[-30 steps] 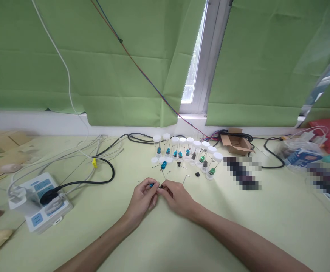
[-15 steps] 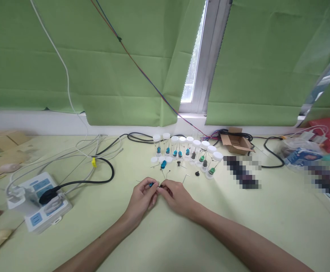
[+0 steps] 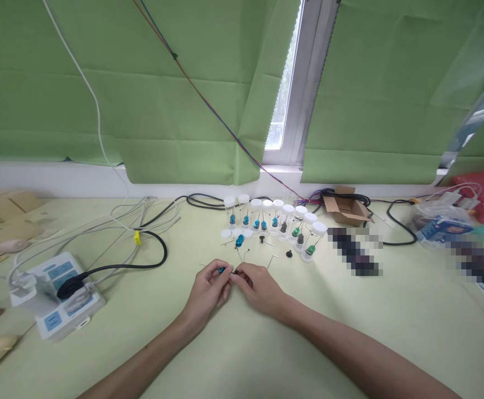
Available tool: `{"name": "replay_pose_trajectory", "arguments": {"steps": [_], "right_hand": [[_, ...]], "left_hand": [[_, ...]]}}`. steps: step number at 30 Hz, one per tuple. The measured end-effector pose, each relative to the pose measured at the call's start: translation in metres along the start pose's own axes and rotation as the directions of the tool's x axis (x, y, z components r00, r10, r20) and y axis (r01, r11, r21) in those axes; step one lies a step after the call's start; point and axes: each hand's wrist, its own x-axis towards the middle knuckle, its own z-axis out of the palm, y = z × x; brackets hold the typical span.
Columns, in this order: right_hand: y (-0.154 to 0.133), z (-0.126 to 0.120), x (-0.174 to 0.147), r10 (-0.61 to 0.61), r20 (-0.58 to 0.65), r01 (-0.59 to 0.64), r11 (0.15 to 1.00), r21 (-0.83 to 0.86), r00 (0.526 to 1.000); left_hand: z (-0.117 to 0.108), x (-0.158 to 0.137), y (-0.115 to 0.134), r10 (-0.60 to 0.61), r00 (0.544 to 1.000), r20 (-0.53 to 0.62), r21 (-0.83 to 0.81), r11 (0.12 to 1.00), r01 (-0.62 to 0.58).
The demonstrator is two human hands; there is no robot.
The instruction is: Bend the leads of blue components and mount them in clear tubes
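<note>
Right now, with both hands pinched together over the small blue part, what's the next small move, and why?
Probably keep the left hand steady on the small blue metal part and ease the right hand with its tiny black piece straight in. The two pieces sit tip to tip between the fingertips, just above the pale green table, so only a fine push seems needed.

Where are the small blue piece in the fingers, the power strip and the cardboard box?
small blue piece (image 3: 222, 270), head view, its visible blue body between the fingertips.
power strip (image 3: 54, 296), head view, its white top face.
cardboard box (image 3: 347, 213), head view, its front wall.
</note>
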Motion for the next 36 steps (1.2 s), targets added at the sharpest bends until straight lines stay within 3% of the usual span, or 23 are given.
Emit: {"name": "replay_pose_trajectory", "arguments": {"steps": [36], "right_hand": [[0.0014,-0.0003,0.0014,-0.007,0.008,0.007,1.0,-0.005,1.0]], "left_hand": [[0.0004,0.0004,0.0016,-0.003,1.0,0.001,0.003,1.0,0.003]]}}
